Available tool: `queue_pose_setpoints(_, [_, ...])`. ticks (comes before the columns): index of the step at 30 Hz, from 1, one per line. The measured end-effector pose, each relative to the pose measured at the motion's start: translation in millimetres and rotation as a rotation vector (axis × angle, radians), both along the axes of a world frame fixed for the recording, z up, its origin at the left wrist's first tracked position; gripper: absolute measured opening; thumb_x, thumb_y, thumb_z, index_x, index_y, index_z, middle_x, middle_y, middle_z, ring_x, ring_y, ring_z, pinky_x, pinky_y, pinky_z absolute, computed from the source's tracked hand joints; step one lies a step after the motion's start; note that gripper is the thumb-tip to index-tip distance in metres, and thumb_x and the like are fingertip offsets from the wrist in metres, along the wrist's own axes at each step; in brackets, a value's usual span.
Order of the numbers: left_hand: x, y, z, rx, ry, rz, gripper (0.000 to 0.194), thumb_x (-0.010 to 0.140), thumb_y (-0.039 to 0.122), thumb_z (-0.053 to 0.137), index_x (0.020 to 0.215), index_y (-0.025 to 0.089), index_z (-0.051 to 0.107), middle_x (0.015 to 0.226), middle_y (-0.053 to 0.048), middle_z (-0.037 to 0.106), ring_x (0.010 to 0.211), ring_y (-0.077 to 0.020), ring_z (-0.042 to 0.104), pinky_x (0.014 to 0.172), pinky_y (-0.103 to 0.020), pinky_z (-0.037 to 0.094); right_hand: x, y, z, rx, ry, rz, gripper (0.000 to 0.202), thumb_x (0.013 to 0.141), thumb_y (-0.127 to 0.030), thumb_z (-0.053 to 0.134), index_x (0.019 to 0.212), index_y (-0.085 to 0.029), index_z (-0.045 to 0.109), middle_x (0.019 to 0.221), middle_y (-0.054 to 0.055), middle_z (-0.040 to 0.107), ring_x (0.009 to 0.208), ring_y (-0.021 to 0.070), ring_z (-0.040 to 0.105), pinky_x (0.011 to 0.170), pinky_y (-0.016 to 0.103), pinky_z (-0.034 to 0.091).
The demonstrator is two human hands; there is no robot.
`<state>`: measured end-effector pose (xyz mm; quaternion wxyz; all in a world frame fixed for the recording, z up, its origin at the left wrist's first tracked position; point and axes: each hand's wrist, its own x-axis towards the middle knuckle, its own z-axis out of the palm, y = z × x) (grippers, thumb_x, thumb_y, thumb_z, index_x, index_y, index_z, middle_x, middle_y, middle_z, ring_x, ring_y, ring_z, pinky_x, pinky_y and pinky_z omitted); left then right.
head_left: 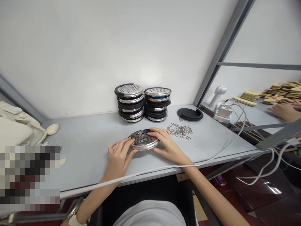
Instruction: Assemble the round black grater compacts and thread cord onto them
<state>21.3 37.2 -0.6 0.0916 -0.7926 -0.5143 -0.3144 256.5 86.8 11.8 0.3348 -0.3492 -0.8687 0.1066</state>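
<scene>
A round metal disc with a dark perforated top and silvery rim [144, 146] is between my two hands, just above or on the grey tabletop. My left hand [119, 153] grips its left edge, fingertips on the top and thumb by the near rim. On the opposite side, the fingers of my right hand [168, 142] lie over the top with the thumb at the lower edge. Behind it stand a left stack of similar discs [130, 103] and a right stack [157, 102], with black rings between them. Small metal clips [181, 130] lie in a loose pile right of my right hand.
A black ring-shaped cover [190, 114] rests at the back right. One white cable [162, 168] crosses above the table's front edge. Beyond the grey frame, another person's hand [285, 112] is near yellowish flat pieces [249, 97]. White bags [21, 125] lie at the left.
</scene>
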Motion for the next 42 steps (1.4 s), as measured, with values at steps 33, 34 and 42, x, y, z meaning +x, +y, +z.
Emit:
queue_pose_setpoints(33, [-14.0,-3.4,9.4,0.36,0.015,0.033,0.023,0.092,0.012,0.051,0.108,0.024,0.062,0.094,0.0,0.07,0.1,-0.0187,0.064,0.083,-0.035,0.026,141.9,119.7,-5.0,0.058,-0.346,-0.846,0.043,0.087,-0.013,0.047,0.126,0.005,0.048,0.114,0.033,0.058,0.105,0.0354,0.057,0.085,0.044,0.042])
queue_pose_setpoints(34, [-14.6,-3.3,8.9,0.353,0.005,0.038,0.023,0.092,0.012,0.05,0.108,0.023,0.062,0.094,-0.001,0.069,0.1,-0.0191,0.064,0.083,-0.035,0.026,153.5,126.8,-5.5,0.045,-0.356,-0.834,0.039,0.087,-0.012,0.046,0.12,0.006,0.053,0.107,0.032,0.061,0.101,0.0333,0.059,0.082,0.041,0.043])
queue_pose_setpoints(42, [-18.3,-2.0,6.7,0.323,-0.038,0.052,0.028,0.089,0.009,0.049,0.109,0.025,0.061,0.097,0.0,0.067,0.099,-0.0196,0.063,0.085,-0.034,0.027,174.2,146.2,-11.7,0.011,-0.358,-0.718,0.021,0.078,-0.007,0.049,0.081,-0.012,0.07,0.087,0.015,0.071,0.08,0.0223,0.066,0.075,0.032,0.048])
